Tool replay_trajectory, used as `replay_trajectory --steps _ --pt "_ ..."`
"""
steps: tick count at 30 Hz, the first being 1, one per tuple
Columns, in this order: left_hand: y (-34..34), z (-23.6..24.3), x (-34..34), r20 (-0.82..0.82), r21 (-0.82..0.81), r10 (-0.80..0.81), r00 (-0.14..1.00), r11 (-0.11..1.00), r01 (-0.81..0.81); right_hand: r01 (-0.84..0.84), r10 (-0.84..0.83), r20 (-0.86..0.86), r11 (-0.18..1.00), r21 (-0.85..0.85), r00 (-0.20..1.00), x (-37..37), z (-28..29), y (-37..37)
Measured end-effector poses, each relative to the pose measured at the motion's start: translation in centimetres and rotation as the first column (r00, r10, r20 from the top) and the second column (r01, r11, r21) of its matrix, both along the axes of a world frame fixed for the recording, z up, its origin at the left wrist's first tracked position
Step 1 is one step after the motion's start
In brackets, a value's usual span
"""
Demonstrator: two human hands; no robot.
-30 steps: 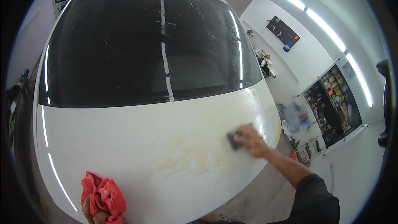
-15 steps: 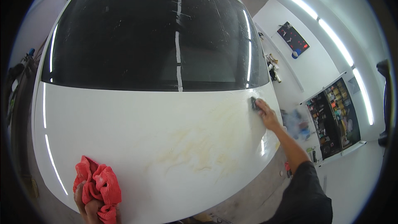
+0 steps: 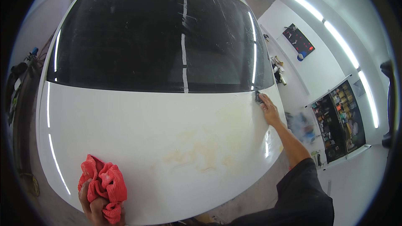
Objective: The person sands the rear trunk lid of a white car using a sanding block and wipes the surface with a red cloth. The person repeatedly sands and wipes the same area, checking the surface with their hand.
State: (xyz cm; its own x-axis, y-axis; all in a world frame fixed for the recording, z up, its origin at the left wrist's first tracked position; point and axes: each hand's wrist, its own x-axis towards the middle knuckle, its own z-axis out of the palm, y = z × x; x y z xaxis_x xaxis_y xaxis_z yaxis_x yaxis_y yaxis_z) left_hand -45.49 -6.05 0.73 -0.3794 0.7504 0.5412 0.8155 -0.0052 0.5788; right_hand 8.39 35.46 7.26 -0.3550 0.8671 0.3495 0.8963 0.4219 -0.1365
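A white car panel (image 3: 117, 121) spreads out before me, below a wide dark car window (image 3: 125, 46). At the panel's far right, my right hand (image 3: 270, 109) has its fingers closed round a small dark pad (image 3: 258, 96), pressed to the paint by the window's lower corner. Yellowish smears (image 3: 205, 148) streak the paint between the middle and the right. At the near left, my left hand (image 3: 94, 209) grips a bunched red cloth (image 3: 104, 180), which partly covers the fingers.
Light strips reflect in the glass and paint. Along the right wall are a dark pegboard (image 3: 298, 39) and a shelf unit (image 3: 339, 119) full of bottles and supplies. Dark clutter (image 3: 19, 75) lines the left side.
My right hand has slid the dark pad slightly farther up toward the window's corner. The yellowish smears look fainter. The red cloth stays in my left hand.
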Motion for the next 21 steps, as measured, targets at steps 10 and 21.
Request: replay_trajectory --steps 10,21 --pt "0.1 0.8 -0.2 -0.046 -0.001 0.018 0.999 1.0 -0.018 -0.099 0.097 -0.039 0.994 -0.053 0.995 -0.8 0.4 -1.0" --pt "-0.8 0.1 0.1 -0.009 -0.025 0.005 1.0 1.0 -0.005 -0.025 0.029 -0.172 0.999 0.024 0.985 0.1 -0.8 -1.1"
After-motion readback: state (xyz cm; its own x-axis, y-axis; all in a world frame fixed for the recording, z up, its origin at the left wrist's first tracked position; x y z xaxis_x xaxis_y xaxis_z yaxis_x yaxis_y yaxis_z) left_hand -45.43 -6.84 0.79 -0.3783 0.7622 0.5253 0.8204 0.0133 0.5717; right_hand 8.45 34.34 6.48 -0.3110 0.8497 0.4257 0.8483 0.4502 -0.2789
